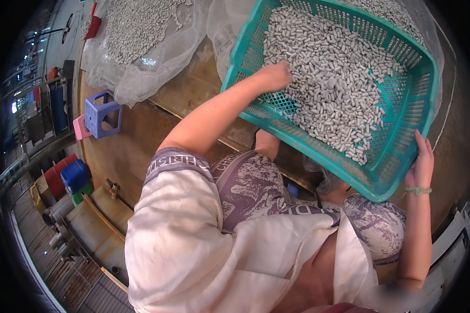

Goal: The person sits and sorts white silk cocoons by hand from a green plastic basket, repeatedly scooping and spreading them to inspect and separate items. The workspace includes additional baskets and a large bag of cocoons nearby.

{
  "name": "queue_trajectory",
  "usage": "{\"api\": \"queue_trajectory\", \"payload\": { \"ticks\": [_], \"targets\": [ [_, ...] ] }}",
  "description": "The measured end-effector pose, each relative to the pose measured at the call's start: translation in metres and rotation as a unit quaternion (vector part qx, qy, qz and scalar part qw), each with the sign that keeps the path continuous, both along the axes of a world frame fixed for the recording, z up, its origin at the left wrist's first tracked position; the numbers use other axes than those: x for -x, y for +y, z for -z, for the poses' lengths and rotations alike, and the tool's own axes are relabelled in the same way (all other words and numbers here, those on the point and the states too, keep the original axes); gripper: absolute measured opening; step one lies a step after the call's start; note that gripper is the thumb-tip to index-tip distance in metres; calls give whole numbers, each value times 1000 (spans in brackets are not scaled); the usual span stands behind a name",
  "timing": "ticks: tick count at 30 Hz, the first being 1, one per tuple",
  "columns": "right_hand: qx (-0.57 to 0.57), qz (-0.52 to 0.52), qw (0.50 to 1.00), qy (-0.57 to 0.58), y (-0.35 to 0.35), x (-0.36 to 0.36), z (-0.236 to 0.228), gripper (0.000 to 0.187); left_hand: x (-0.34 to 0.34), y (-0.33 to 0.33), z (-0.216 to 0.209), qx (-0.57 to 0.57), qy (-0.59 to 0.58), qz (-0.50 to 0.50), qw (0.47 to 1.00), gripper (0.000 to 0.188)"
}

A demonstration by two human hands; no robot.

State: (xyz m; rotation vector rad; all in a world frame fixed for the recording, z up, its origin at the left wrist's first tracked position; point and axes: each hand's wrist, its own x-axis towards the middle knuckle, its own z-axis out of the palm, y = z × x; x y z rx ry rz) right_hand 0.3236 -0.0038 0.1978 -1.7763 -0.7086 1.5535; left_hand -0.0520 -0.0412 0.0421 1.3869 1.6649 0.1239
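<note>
A large green plastic basket [302, 136] with slotted walls and a mesh floor is tilted over my knees. Many small grey-white cylindrical pieces [329, 68] cover most of its floor, with mesh showing at the left and right. My left hand [275, 77] reaches over the near left rim, closed like a fist just above the pieces. Whatever its fingers may hold is hidden. At the basket's right near corner, my right hand [422, 164] grips the rim, fingers along the outside and a band around the wrist.
More such pieces lie heaped on translucent mesh sheeting [159, 70] at the far left, beside a red scoop [93, 26]. Another heap [391, 11] shows behind the basket. Purple [102, 116] and pink stools [80, 127] stand left; a blue container [75, 175] sits nearer.
</note>
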Motion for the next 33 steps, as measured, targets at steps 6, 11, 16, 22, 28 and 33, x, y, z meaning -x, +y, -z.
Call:
{"api": "queue_trajectory", "payload": {
  "ticks": [6,11,16,22,28,33],
  "targets": [
    [-1,18,1000,-16,-2,6,-1,30,-69,-46,-2,124,23,102,987,48],
    [-9,27,999,-20,1,12,-5,29,-118,-20,-50,103,-168,63,978,46],
    [2,-4,1000,4,1,-3,-4,29,-79,28,-65,-104,-251,81,959,44],
    [18,5,999,26,-4,9,-5,31,-26,-25,24,-370,-44,507,777,52],
    [-1,35,999,-31,-2,17,-3,31,-117,-4,5,-463,-41,523,714,46],
    [-8,19,1000,-8,6,2,-3,24,-144,40,21,-528,-52,456,715,45]
  ]
}}
